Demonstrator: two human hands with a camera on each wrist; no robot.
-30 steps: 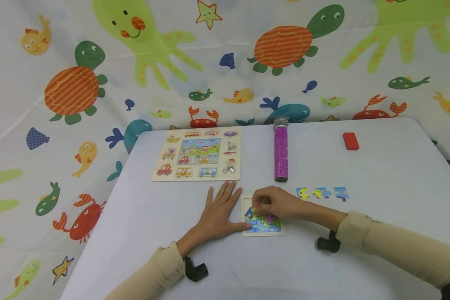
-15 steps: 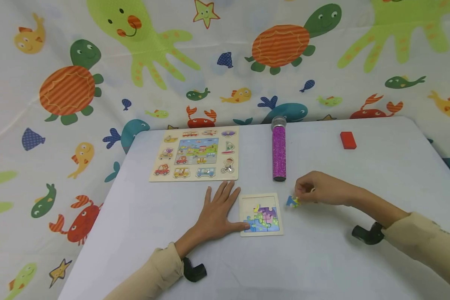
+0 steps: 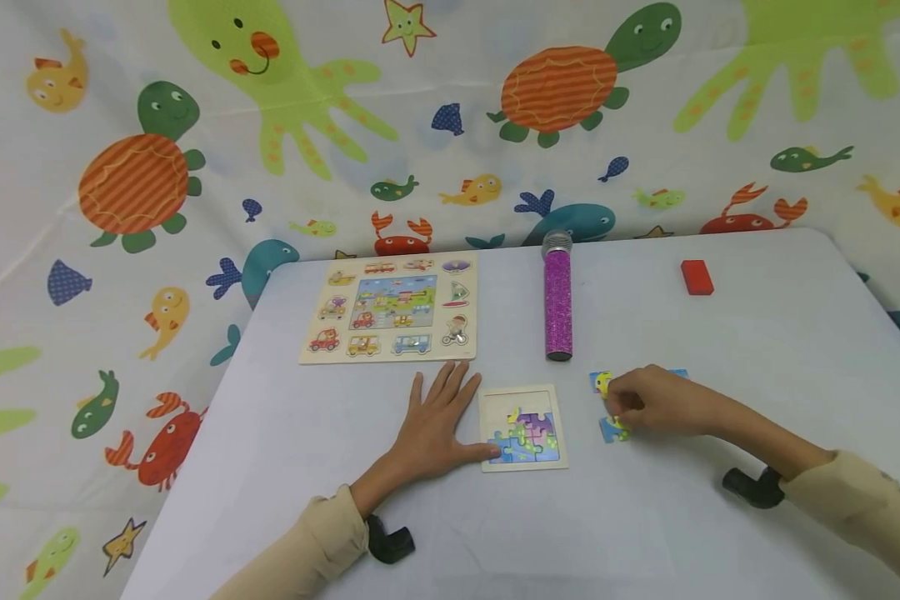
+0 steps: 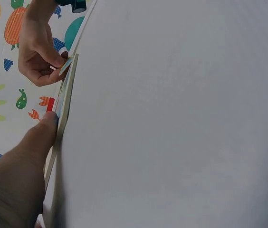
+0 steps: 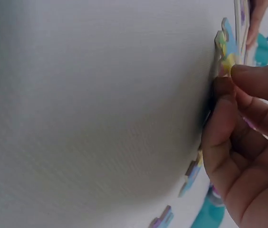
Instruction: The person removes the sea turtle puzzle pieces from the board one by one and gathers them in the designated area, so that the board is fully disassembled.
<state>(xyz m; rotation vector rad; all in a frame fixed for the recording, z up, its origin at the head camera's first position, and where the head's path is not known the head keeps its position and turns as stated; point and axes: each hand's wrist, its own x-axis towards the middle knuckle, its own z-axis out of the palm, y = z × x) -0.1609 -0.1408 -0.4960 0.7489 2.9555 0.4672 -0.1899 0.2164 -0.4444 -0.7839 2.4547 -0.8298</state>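
Observation:
My left hand lies spread on the white table, its thumb pressing on the lower left of a small wooden jigsaw tray. Blue, purple and green pieces fill the lower and right parts of the tray; its upper left shows bare wood. To the right, my right hand pinches a blue-and-yellow jigsaw piece between thumb and fingers, low over the table. Beside that hand lies a loose blue-and-yellow piece, and another blue piece peeks out behind it.
A larger wooden peg puzzle board with vehicle shapes sits at the back left. Next to it lies a glittery purple microphone. A small red block is at the back right. A cloth printed with sea animals hangs behind the table.
My right hand has taken a blue-and-yellow jigsaw piece from the tray's upper left and carried it right, then lowered it near the loose pieces. My left hand stays in place.

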